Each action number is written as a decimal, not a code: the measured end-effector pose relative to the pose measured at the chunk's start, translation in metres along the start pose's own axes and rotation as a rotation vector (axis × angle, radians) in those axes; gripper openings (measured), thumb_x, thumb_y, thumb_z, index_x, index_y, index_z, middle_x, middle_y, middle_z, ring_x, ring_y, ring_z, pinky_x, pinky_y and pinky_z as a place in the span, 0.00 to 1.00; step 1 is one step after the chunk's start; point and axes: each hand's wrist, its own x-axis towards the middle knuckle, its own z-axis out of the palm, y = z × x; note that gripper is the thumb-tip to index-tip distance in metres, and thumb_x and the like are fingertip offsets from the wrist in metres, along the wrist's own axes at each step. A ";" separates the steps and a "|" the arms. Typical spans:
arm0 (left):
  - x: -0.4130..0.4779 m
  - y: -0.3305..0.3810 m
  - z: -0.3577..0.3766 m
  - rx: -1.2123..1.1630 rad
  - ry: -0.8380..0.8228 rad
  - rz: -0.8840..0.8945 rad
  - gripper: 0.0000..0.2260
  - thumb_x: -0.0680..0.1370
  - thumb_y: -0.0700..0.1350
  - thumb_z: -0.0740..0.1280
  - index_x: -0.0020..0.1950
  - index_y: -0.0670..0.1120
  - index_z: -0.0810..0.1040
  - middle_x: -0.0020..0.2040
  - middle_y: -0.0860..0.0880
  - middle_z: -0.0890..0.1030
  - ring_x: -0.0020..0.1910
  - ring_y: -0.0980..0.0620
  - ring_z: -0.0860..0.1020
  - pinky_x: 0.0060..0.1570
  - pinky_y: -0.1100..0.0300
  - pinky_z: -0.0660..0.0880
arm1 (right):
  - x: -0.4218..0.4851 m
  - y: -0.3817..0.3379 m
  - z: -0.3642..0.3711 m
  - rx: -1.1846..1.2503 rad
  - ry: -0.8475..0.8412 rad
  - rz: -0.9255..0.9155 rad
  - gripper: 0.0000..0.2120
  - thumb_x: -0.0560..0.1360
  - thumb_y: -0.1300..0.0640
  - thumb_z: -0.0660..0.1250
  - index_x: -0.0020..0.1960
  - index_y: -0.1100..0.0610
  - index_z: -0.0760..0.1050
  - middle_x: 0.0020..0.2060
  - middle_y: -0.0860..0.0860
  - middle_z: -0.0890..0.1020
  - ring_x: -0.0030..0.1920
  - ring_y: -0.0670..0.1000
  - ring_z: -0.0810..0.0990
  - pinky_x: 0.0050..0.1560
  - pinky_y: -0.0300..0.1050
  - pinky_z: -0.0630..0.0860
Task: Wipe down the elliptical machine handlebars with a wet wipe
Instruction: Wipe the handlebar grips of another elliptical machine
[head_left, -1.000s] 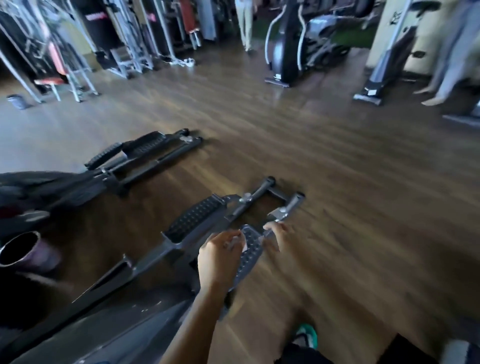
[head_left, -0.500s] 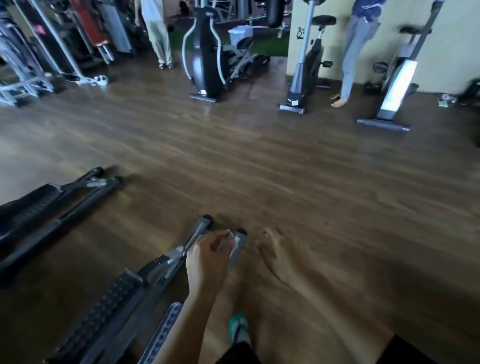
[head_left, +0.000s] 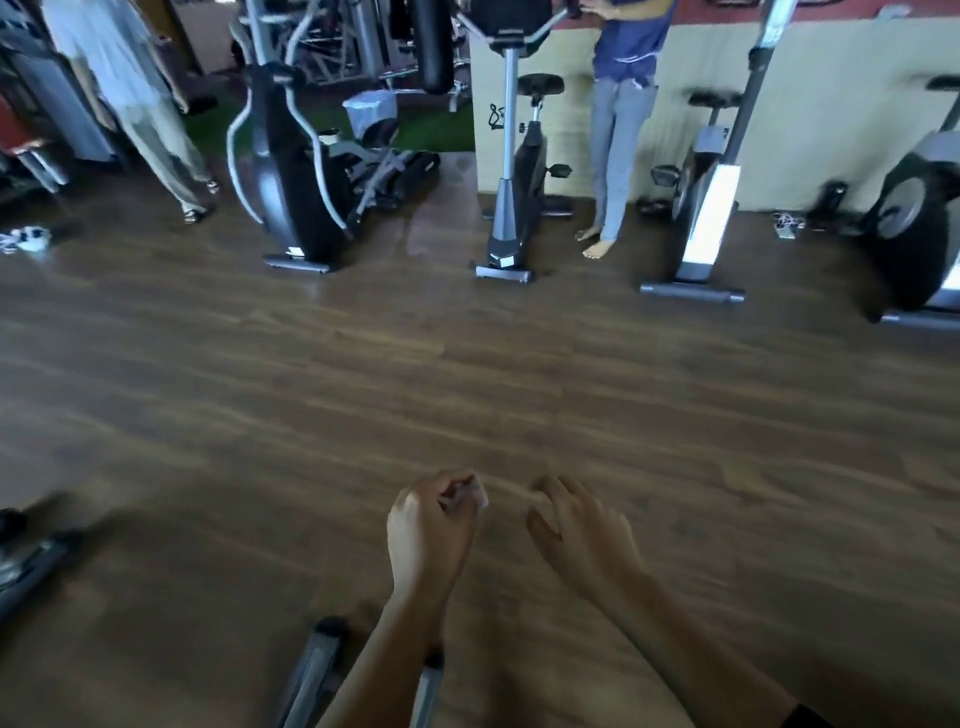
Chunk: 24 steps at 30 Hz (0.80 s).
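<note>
Presently: left grip clenched round a pale scrap, likely the wet wipe; right grip loose, empty. Both above the floor, past the machine rails. Handlebars out of view; wiping progress cannot be judged.

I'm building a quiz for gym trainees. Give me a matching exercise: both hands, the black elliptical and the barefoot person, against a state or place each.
1 left hand
2 right hand
3 black elliptical
4 barefoot person

a beside the middle exercise bike
b holds nothing
c pinches a pale wipe
d left of that bike

Pairs: 1c, 2b, 3d, 4a
</note>
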 end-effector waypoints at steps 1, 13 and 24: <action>0.028 0.006 0.011 -0.008 -0.012 -0.004 0.13 0.74 0.45 0.71 0.33 0.62 0.77 0.34 0.64 0.81 0.40 0.68 0.78 0.38 0.77 0.69 | 0.028 0.009 -0.002 -0.006 -0.006 0.018 0.16 0.78 0.46 0.58 0.64 0.48 0.69 0.62 0.45 0.75 0.63 0.49 0.73 0.50 0.44 0.71; 0.398 0.037 0.149 -0.017 0.034 -0.078 0.05 0.71 0.49 0.75 0.47 0.53 0.85 0.33 0.59 0.79 0.32 0.70 0.74 0.36 0.77 0.68 | 0.415 0.098 -0.031 -0.017 -0.038 0.004 0.16 0.79 0.47 0.57 0.64 0.51 0.69 0.63 0.47 0.75 0.64 0.51 0.73 0.55 0.46 0.72; 0.741 0.014 0.173 -0.022 0.190 -0.203 0.05 0.71 0.48 0.74 0.47 0.54 0.84 0.39 0.54 0.84 0.38 0.58 0.80 0.38 0.68 0.70 | 0.778 0.075 -0.036 -0.043 -0.103 -0.124 0.18 0.79 0.46 0.58 0.66 0.50 0.68 0.64 0.48 0.74 0.65 0.52 0.72 0.55 0.47 0.72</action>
